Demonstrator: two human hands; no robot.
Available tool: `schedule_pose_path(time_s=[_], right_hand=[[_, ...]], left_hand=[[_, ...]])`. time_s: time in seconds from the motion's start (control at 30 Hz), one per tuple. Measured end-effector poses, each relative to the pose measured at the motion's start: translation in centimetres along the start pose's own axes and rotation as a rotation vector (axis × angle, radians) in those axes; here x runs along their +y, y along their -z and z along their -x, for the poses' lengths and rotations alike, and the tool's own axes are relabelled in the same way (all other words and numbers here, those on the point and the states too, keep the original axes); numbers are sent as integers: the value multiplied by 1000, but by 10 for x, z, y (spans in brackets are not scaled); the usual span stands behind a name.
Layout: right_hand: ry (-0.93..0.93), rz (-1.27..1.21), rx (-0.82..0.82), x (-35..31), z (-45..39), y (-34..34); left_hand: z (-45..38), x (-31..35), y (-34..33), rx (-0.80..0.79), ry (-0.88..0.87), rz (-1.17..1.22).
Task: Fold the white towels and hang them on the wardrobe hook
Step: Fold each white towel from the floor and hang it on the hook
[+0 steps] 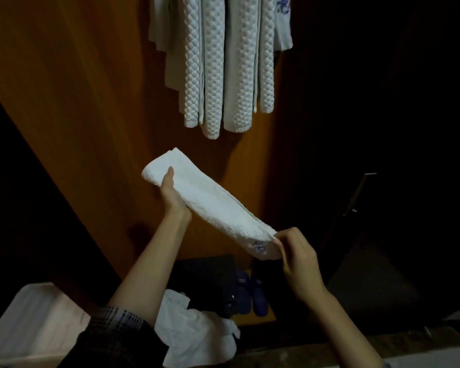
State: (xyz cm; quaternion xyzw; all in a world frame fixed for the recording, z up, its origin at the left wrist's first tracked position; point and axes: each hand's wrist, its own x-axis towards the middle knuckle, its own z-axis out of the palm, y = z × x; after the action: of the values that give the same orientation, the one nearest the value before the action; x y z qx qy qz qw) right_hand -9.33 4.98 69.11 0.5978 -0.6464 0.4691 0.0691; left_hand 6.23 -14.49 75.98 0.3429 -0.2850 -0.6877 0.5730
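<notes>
A: Why is so much white cloth seen against the wardrobe panel (72, 107)?

B: Quilted hanging towels (218, 62) are draped there from above, presumably off the hook, which is not shown; they hang long so the folds stay flat.

A: And the folded towel (210, 203)?

B: It is held in the air below them, stretched as a narrow band so the fold is kept from opening. One end is gripped by the left hand (170, 192), thumb curled on top; the embroidered end is pinched by the right hand (298, 251).

A: What is left?

B: A crumpled towel (194, 333) is lying low down, likely waiting its turn, near the blue slippers (252, 296).
</notes>
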Motion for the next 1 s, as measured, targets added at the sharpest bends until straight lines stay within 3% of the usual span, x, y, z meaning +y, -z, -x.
schedule_pose_path(time_s=[0.07, 0.13, 0.2, 0.23, 0.37, 0.43, 0.5, 0.67, 0.83, 1.0], right_hand=[[48, 52, -25, -5, -1, 3], [266, 102, 54, -13, -4, 5], [423, 154, 11, -21, -9, 9], [416, 181, -58, -23, -11, 8], [-67, -17, -450, -25, -12, 11], [0, 11, -486, -22, -13, 8], [-19, -14, -443, -19, -16, 6], [-263, -291, -221, -9, -34, 17], [-340, -460, -7, 6, -46, 28], [-373, -513, 24, 18, -51, 34]], left_hand=[[0, -2, 1, 24, 36, 51], [-1, -5, 6, 80, 45, 56], [0, -8, 13, 80, 59, 129], [0, -10, 17, 57, 66, 194], [2, -15, 34, 149, 56, 158], [3, -17, 39, 169, 81, 131], [6, -18, 41, 164, 117, 152], [7, -21, 57, 100, 134, 238], [7, -31, 84, -40, 163, 46], [8, -37, 112, -190, 231, -252]])
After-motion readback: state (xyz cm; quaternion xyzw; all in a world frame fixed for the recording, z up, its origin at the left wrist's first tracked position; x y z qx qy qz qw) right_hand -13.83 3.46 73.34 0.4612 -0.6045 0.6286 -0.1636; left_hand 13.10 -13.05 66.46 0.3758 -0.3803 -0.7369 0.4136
